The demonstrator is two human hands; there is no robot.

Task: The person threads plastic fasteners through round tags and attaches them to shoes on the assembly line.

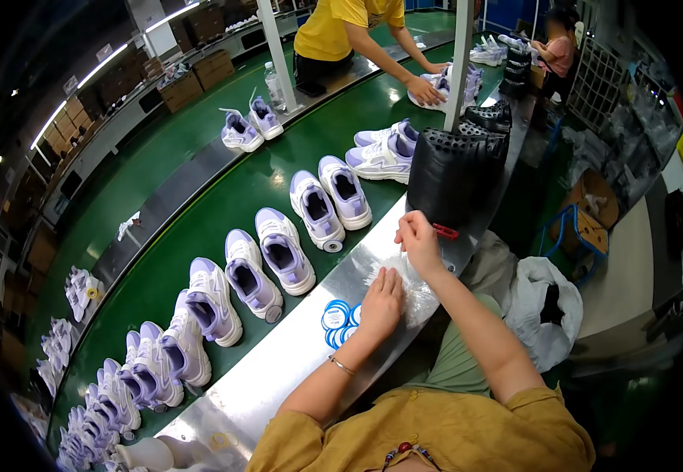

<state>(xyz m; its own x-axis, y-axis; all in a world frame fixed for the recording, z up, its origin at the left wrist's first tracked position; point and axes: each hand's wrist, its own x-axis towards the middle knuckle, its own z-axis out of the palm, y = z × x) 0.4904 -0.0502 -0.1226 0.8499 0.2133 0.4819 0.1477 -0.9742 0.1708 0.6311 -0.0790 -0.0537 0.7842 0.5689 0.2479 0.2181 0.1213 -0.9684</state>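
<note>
Metal ledge [278, 358] under my work. Left hand [381, 302] open, laid at the clear plastic strands [417, 299]; right hand [420, 242] curled closed near them — can't tell on what. Strands likely light, springy, slippery — pinch singly by one end. Blue-rimmed discs [335, 317] beside left hand.

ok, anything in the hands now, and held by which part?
Can't tell. Left hand lies against the clear plastic strands, no grip visible; right hand is curled near them, any contents too small to see.
</note>
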